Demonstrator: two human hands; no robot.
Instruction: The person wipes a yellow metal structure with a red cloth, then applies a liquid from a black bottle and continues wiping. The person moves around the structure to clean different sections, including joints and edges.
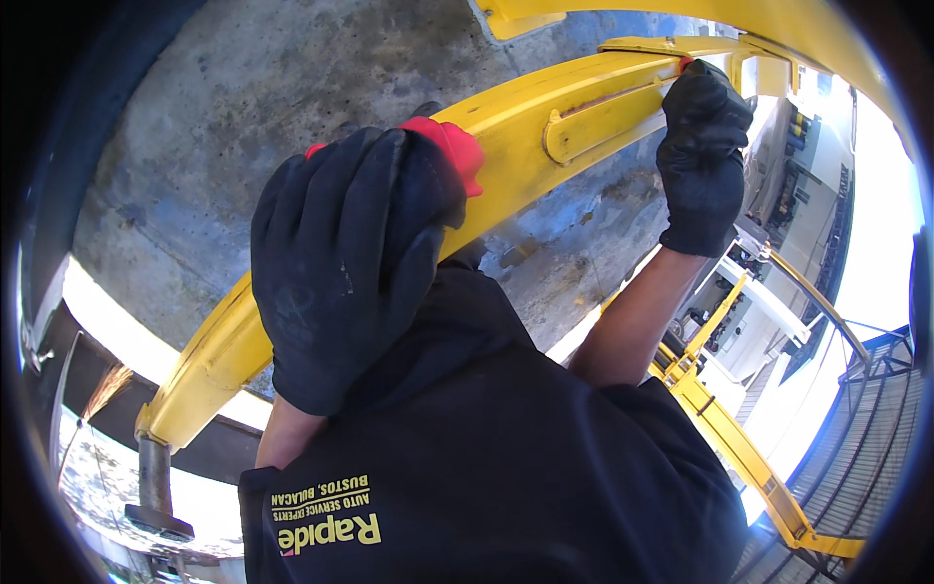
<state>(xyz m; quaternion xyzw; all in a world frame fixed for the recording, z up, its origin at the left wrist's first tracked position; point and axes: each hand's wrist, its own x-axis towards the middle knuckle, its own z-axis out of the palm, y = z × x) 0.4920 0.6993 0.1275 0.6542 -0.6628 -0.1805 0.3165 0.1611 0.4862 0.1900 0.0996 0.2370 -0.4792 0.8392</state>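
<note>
A long yellow steel arm [545, 92], like that of a car lift, runs slantwise from the lower left to the upper right. My left hand [341, 243], in a black glove, curls over the arm and presses a bunched red cloth [452, 148] to it. Toward the arm's upper right end, my right hand [705, 136], gloved in black too, is closed against the metal. A speck of red shows at its fingertips; what it grips is mostly hidden. A raised yellow bar [598, 122] sits along the arm's side between both hands.
Stained grey concrete floor [263, 88] lies beyond the arm. Another yellow beam [827, 29] curves across the top right. At lower left, a round metal pad [161, 521] hangs on a post under the arm's end. More yellow lift parts [739, 443] stand at right.
</note>
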